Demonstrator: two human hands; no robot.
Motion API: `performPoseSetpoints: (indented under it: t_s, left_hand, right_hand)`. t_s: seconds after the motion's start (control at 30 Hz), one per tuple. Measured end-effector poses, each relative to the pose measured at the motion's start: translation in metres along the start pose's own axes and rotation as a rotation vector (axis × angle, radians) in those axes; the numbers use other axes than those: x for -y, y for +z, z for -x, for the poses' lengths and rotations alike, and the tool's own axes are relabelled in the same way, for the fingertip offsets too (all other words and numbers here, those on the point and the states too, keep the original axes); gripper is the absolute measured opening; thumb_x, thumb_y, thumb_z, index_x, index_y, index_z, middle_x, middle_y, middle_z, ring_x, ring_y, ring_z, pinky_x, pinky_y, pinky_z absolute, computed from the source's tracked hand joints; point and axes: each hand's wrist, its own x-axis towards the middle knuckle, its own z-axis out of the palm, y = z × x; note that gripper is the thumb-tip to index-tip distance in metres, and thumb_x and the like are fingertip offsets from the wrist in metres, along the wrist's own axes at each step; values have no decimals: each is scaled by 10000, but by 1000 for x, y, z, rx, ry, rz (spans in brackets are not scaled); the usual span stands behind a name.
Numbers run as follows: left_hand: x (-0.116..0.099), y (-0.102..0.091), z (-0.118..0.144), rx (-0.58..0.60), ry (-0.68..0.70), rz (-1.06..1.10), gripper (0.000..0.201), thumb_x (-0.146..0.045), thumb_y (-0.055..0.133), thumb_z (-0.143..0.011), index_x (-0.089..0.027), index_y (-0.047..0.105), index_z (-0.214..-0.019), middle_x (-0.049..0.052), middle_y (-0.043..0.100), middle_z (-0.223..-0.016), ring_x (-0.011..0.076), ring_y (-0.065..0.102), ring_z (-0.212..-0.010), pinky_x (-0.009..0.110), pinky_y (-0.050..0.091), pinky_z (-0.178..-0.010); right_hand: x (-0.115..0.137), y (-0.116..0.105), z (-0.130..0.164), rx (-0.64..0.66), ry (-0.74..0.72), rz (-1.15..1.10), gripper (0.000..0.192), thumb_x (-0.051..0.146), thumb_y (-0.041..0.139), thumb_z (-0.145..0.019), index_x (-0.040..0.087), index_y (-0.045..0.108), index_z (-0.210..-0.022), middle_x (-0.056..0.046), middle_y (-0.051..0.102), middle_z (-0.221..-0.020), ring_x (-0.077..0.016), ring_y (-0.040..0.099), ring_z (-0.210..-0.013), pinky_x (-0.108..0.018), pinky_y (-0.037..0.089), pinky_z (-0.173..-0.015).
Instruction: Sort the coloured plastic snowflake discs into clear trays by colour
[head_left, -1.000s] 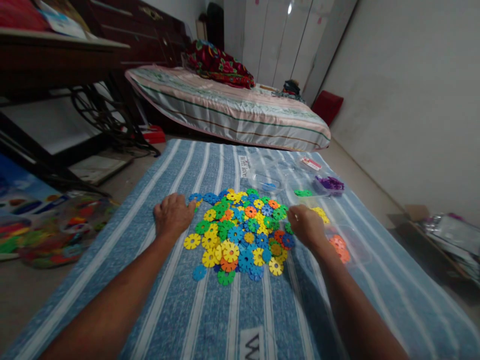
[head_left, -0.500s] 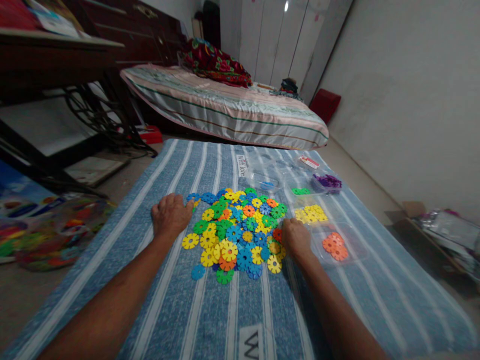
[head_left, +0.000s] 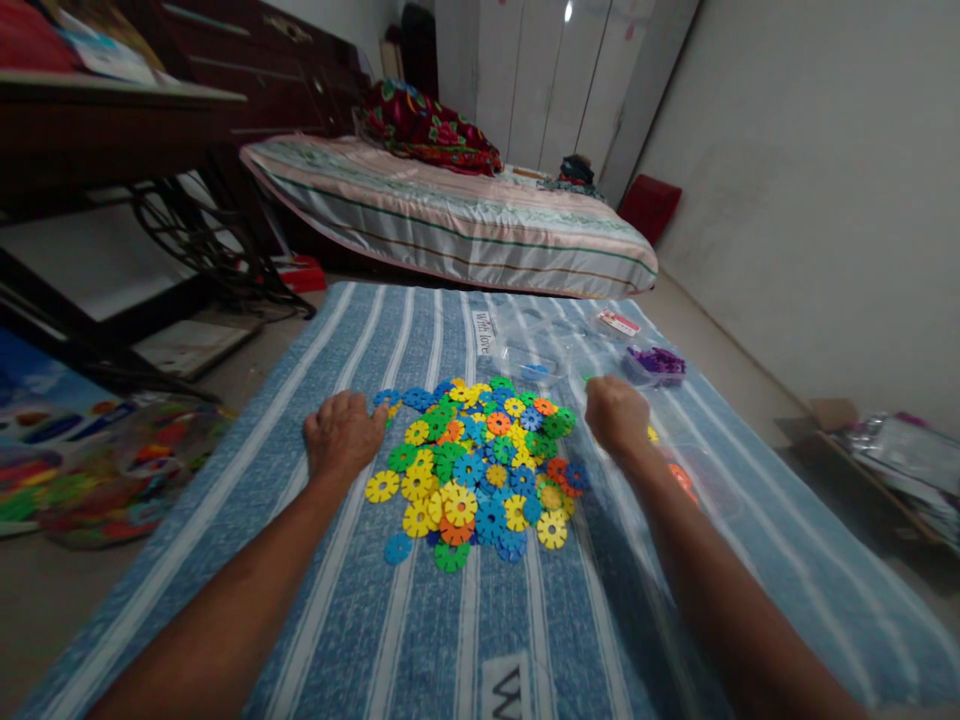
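Blue striped mat [head_left: 420,620] spread on the floor, with a heap of flat snowflake discs [head_left: 480,465] in yellow, green, blue and orange piled at its middle. Left hand [head_left: 343,436] resting palm down at the heap's left edge, fingers loosely curled over the mat, tips touching the nearest blue and yellow pieces, nothing gripped. Right hand [head_left: 616,415] raised just beyond the heap's right side, fingers clenched into a loose fist; whether a disc sits inside cannot be told from behind the knuckles. Heap lying between the two hands, closer to the left fingertips. Clear plastic tray [head_left: 679,470] partly hidden under the right wrist, orange and yellow discs showing in it. Purple discs [head_left: 658,362] farther back, near the mat's far right corner. Striped mattress [head_left: 450,215] beyond.
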Motion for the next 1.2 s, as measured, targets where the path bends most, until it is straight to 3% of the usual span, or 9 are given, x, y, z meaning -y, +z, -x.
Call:
performPoseSetpoints:
  t_s: [0.07,0.13,0.27,0.4,0.63,0.77,0.93,1.2]
  left_hand:
    - [0,0,0,-11,2,12,455,-430,359,-931,-98,616,-1106,246,617,-1216,389,532,-1200,500,389,-949]
    - [-1,0,1,-9,-2,27,451,-439,364,-931,-111,619,-1106,250,617,-1213,391,534,-1197,500,387,-945]
    - [-2,-1,1,-5,-11,3,439,-437,364,-930,-118,614,-1097,236,624,-1205,381,540,-1187,493,393,-945]
    - [-3,-3,2,-2,-3,-30,439,-442,356,-936,-119,608,-1096,226,627,-1193,371,538,-1192,484,400,-944]
    - [-6,-8,2,22,-11,0,424,-420,375,-935,-107,617,-1088,240,625,-1199,385,534,-1200,502,401,-951]
    - [-7,-8,2,28,-11,29,424,-418,381,-935,-111,621,-1101,254,616,-1209,391,528,-1213,508,389,-964]
    - [-5,-6,1,35,-3,-3,416,-419,365,-948,-120,606,-1108,240,617,-1215,374,529,-1216,497,396,-964]
    - [-6,-5,1,13,3,-22,418,-423,343,-951,-128,611,-1076,232,632,-1191,379,543,-1194,513,415,-950]
  right_hand:
    - [-12,-6,-15,-164,93,-16,249,171,443,-948,122,680,-1010,-150,675,-948,-235,615,-850,-302,356,-668]
    - [-18,-8,-18,-240,125,-51,243,214,455,-956,127,675,-1015,-138,670,-930,-225,587,-829,-297,325,-661]
    - [-4,5,14,-115,-18,-131,295,200,424,-967,170,676,-817,-75,662,-813,-167,546,-725,-276,253,-613]
    - [17,26,65,24,-164,-253,273,196,444,-961,203,670,-807,-36,669,-793,-144,563,-710,-255,282,-621]
    - [9,51,115,85,-140,-390,254,223,450,-982,207,680,-875,-49,684,-896,-162,615,-842,-234,402,-718]
    - [5,57,126,43,-139,-442,285,211,422,-987,208,698,-918,-66,694,-1003,-174,624,-919,-249,455,-795]
    - [7,61,126,-10,-96,-428,279,206,463,-965,205,696,-1120,-89,670,-1172,-191,615,-1060,-272,480,-890]
    - [8,60,114,98,-122,-254,268,209,468,-963,244,699,-1095,-68,664,-1125,-192,599,-991,-251,439,-770]
